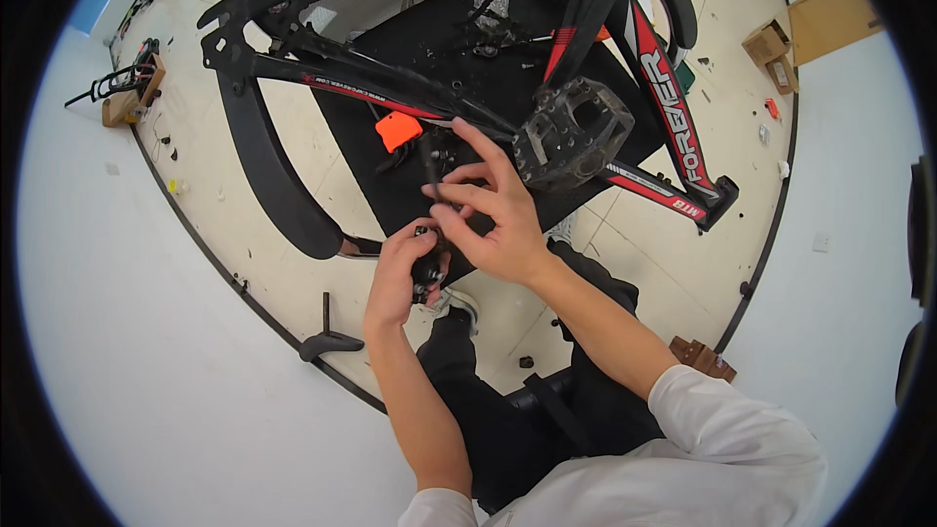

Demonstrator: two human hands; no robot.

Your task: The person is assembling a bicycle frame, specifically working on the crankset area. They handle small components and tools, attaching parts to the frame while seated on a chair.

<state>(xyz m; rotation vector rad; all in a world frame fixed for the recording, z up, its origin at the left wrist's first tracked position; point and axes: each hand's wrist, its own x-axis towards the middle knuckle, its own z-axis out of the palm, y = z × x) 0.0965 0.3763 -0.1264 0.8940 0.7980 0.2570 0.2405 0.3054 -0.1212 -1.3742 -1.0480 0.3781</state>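
My left hand (392,278) is closed round a small black metal bicycle part (427,268) with shiny bolts; its exact kind is partly hidden by the fingers. Just above it, my right hand (496,220) pinches a dark slender rod (430,158) between thumb and fingers, index finger stretched out. The rod stands over the held part, and its lower end is hidden. Beyond both hands lies a black and red bicycle frame (673,107) on a black mat (342,132). A black pedal (574,135) sits close by my right hand.
An orange piece (398,131) lies on the mat near the frame tube. A curved black mudguard (278,171) reaches down at the left. On the tiled floor are a bicycle saddle with its post (330,340), a brown block (701,359) and cardboard boxes (768,42).
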